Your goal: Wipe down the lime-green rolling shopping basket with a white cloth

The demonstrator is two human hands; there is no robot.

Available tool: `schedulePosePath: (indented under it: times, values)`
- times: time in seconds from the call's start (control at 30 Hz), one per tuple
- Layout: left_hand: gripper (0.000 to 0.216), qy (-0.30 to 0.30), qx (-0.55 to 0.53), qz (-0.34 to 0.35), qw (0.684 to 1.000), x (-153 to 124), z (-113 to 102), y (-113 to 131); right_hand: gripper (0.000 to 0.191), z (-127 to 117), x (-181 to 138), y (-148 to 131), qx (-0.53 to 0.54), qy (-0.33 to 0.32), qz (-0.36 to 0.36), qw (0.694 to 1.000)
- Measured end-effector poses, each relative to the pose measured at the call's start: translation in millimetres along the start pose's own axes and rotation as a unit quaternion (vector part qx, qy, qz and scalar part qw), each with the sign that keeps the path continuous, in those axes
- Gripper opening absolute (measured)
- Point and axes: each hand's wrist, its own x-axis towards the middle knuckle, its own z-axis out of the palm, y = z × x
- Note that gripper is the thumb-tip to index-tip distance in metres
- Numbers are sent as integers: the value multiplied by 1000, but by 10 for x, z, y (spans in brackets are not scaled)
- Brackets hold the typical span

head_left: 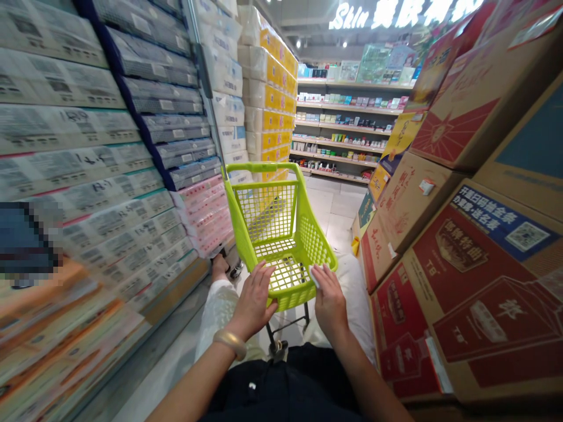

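Holding basket's [292, 298] near rim with left hand [255, 296], white scrap [314, 276] under right hand [328, 299]; facing basket lengthwise ahead of fingers, with hands equally near.

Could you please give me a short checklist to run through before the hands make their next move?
1. Left-hand grip at the near left rim of the lime-green cart basket: ok.
2. Right-hand grip at the near right corner, with a thin white piece under the fingers: ok.
3. Whether that white piece is damp or dry: cannot tell.
4. Basket upright between the knees: ok.
5. All wheels on the floor: cannot tell; some are hidden.
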Motion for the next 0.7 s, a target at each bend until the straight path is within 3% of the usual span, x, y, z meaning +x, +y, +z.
schedulePosePath:
  times: [0.07, 0.23, 0.3, 0.43, 0.5, 0.63, 0.7]
  values:
    - [70, 2, -3, 0, 1000, 6, 8, 1, 52, 19, -14, -57, 3, -2, -9, 1000]
    - [63, 10, -2, 23, 1000, 4, 1, -23, 54, 123, -78, -343, 68, -118, -136, 981]
    - [65, 7, -4, 19, 1000, -2, -12, -24, 55, 102, -69, -271, 60, -105, -118, 986]
    - [72, 3, -11, 4, 1000, -4, -21, -5, 56, 20, -26, -13, 8, -15, -12, 1000]
    - [71, 3, -8, 3, 1000, 0, -13, -2, 56, 28, -29, -39, 4, -9, -7, 1000]
    - [66, 6, -12, 16, 1000, 2, 4, -27, 58, 115, -64, -316, 57, -109, -113, 986]
    - [66, 6, -16, 19, 1000, -3, 3, -37, 58, 120, -59, -339, 66, -128, -135, 980]
